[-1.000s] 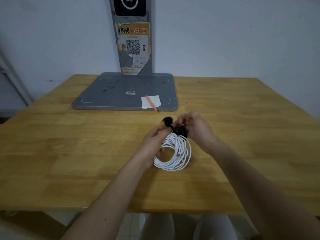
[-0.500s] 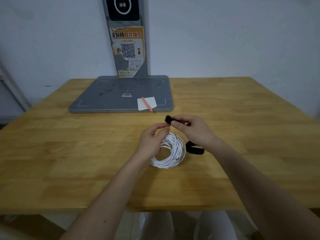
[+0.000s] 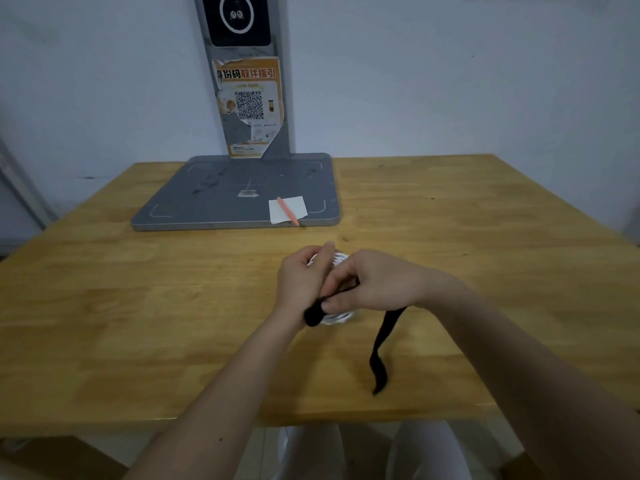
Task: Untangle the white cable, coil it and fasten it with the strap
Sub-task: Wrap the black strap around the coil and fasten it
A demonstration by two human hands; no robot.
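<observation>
Your hands sit close together over the middle of the table (image 3: pixel 138 306), nearly touching. Your left hand (image 3: pixel 303 282) is curled around the near side of the coiled white cable (image 3: pixel 334 318), with a finger lifted past the coil's far edge. Your right hand (image 3: pixel 375 280) is closed from the other side, its fingertips (image 3: pixel 334 303) pinching the black strap (image 3: pixel 381 344) right against the coil.

The cable is mostly hidden between your palms; only a few white loops show at the top, by your left fingers, and at the bottom, just under your right fingertips. The coil appears to rest on or just above the wood, though which one cannot be told.

One short dark end of the strap pokes out to the left below your left palm. The long end runs out from under your right wrist and trails toward you, down to the table, where its tip lies near the front edge. Whether the strap already goes fully around the coil is hidden by your fingers.

Farther away, a grey base plate (image 3: pixel 225 202) lies flat at the back of the table, with a white paper slip (image 3: pixel 289 209) and a thin pink stick (image 3: pixel 287 211) across it at its near right corner. A grey post (image 3: pixel 273 140) rises from the plate, carrying an orange sticker (image 3: pixel 249 105) with a QR code and a dark screen (image 3: pixel 237 19) above.
</observation>
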